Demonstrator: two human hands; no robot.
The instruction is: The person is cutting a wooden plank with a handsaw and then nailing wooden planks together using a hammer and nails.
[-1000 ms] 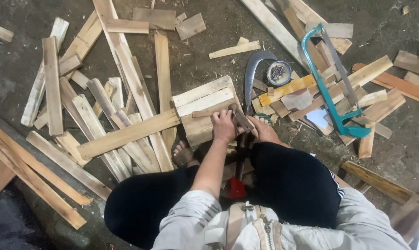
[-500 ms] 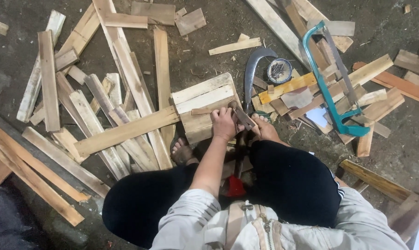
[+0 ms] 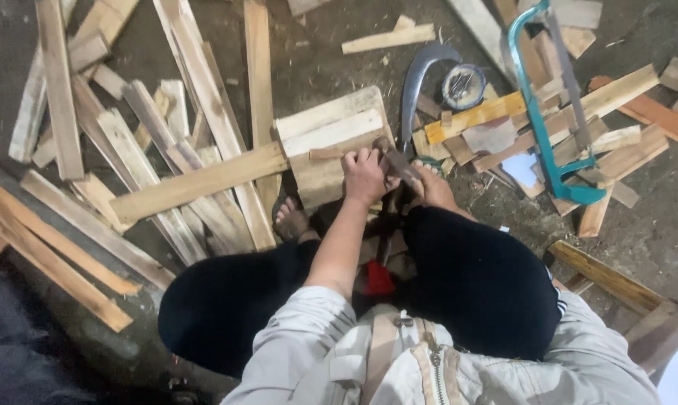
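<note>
Scanning from the left, we are passing rough pale wooden slats (image 3: 166, 142) strewn over dark ground. Our left hand (image 3: 365, 174) is pressing down, fingers curled, on a nailed board panel (image 3: 331, 142) before our knees; it looks stiff, light, splintery, best taken by its edges. Our right hand (image 3: 429, 187) is closing around a thin dark tool (image 3: 399, 161). Further right are lying a curved sickle blade (image 3: 418, 82) and a teal hacksaw (image 3: 545, 112).
</note>
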